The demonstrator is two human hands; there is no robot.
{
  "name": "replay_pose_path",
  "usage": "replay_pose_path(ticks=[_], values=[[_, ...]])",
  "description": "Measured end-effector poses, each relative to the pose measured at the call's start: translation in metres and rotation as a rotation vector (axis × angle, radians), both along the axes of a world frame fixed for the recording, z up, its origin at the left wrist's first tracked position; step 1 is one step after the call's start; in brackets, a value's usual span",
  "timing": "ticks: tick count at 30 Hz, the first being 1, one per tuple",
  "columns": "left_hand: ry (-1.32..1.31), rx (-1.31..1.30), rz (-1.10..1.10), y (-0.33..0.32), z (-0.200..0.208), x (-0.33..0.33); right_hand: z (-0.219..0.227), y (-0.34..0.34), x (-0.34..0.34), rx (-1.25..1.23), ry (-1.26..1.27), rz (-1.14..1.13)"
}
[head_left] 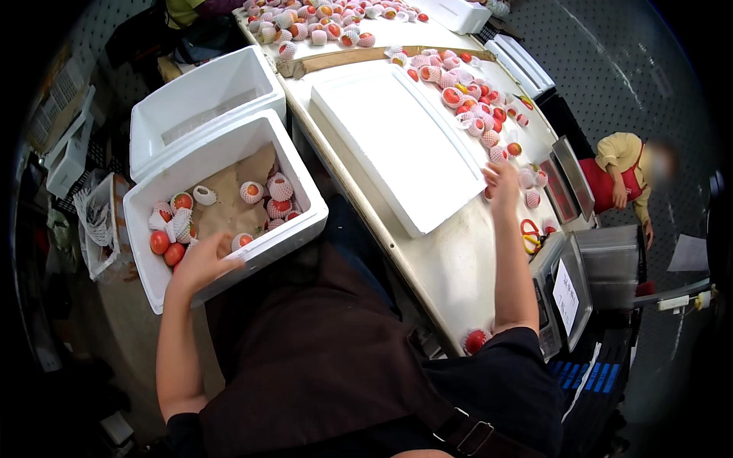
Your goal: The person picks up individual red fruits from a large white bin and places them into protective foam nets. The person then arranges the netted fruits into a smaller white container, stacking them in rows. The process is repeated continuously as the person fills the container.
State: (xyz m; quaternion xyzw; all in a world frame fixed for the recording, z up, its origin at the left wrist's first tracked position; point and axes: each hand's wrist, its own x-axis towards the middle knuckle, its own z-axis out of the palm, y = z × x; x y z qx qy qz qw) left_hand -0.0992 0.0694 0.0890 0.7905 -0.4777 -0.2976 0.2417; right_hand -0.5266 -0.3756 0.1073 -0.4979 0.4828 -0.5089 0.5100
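- Sign, white paper [566,298], dark writing in a column, wording not clearly legible; on grey scale [581,263], to the right of and nearer the body than the right hand [502,185].
- Print, small dark rows, illegible; on carton [62,93], beyond and well left of the left hand [203,265].

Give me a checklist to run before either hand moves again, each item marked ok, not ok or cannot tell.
1. Near foam box uncovered: ok.
2. Bare space inside it: ok, brown paper shows between the fruits.
3. Every fruit in it netted: not ok, the red fruits at its left side look bare.
4. Left hand clear of the box: not ok, it is over the near wall.
5. Right hand empty: cannot tell, its fingers are blurred.
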Motion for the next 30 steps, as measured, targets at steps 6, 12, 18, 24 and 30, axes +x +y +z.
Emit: replay_pose_path(ticks=[6, 12, 18, 24, 30], values=[[-0.368, 0.022, 0.053, 0.049, -0.008, -0.025, -0.01, 0.197, 0.18, -0.683, 0.463, 1.139], [-0.373, -0.095, 0.025, 0.057, -0.022, -0.017, -0.056, 0.25, 0.262, -1.15, 0.916, 1.253], [-0.342, -0.187, -0.07, 0.07, -0.015, -0.038, -0.028, 0.261, 0.227, -1.078, 0.768, 1.318], [-0.275, -0.055, -0.103, 0.068, -0.016, -0.049, -0.022, 0.256, 0.222, -0.95, 0.812, 1.429], [-0.105, -0.176, 0.417, 0.042, -0.011, 0.05, -0.008, 0.242, 0.282, -0.309, 0.593, 1.409]])
